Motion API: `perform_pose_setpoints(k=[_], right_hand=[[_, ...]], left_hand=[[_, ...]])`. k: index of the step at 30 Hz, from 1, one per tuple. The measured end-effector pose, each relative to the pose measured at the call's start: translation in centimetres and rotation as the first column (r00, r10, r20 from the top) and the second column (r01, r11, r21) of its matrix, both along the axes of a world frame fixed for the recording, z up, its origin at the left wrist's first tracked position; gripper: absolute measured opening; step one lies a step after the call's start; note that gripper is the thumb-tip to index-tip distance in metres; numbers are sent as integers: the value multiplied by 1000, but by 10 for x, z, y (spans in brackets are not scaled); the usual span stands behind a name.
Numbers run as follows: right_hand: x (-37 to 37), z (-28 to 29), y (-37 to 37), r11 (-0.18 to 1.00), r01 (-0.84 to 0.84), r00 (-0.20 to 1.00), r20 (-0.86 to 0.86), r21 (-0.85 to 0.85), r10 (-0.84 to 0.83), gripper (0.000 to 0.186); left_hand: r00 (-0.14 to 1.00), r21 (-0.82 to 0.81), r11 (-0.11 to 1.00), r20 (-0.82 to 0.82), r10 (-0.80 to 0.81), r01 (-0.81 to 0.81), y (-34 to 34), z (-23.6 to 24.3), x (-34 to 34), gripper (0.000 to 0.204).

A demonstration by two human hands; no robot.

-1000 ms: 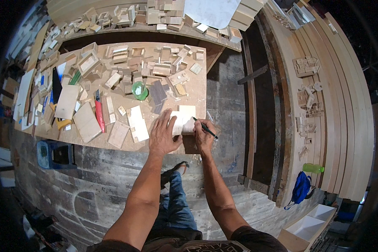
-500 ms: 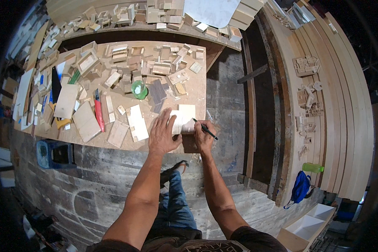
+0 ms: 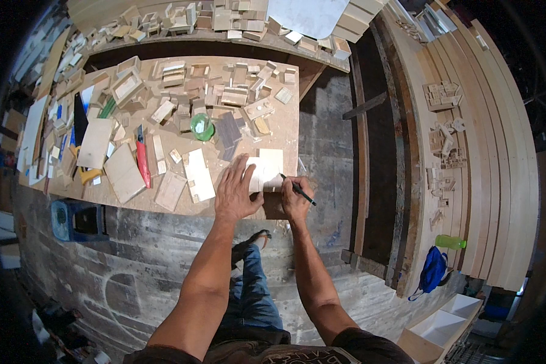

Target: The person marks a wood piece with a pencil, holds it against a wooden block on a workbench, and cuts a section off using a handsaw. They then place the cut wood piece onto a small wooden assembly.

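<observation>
My left hand (image 3: pixel 235 193) lies with fingers spread on pale wood pieces at the workbench's near right corner. Under and beside its fingertips is a bright, whitish wood piece (image 3: pixel 261 177), with a yellowish square block (image 3: pixel 271 159) adjoining it on the far side. A dark pen or pencil (image 3: pixel 304 195) is pinched in my right hand (image 3: pixel 295 203), its tip at the right edge of the whitish piece. Left of my left hand rests a notched pale board (image 3: pixel 198 176). Beyond my fingers lies a grey-brown wood piece (image 3: pixel 228 134).
Many small wooden boxes and offcuts cover the workbench (image 3: pixel 224 209). A green round container (image 3: pixel 201 127), a red-handled tool (image 3: pixel 142 159) and a saw with a yellow handle (image 3: pixel 91 176) lie among them. Stacked long planks (image 3: pixel 491 170) stand at right; a blue stool (image 3: pixel 73 219) is below left.
The pen tip has shifted slightly down and to the right along the piece's edge, with my right hand. My left hand keeps its place on the wood.
</observation>
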State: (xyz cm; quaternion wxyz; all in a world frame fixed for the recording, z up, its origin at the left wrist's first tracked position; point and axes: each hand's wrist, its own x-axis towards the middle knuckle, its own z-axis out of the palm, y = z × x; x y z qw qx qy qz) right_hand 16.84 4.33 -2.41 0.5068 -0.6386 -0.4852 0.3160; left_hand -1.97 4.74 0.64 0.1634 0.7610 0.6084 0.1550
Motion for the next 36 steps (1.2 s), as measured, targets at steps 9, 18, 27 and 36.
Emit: perform_pose_setpoints(k=[9,18,27,36], right_hand=[[2,2,-9,999,2,999,-37,-35,-3,16],[-5,16,-16,991,26,997,-68,-128,-35,16],[0,4,-23,998,21,999,39,-55,-19,18],[3,8,-35,998,22,999,39,-57,-20,20]], left_hand=[[997,-60,998,-76,1,-5,1,4,3,81],[997,-59,998,-81,-1,-4,0,4,2,80],[999,-34,999,-36,4,-5,0,3,0,79],[1000,2,1000,-20,3,-3,0,0,0,78]])
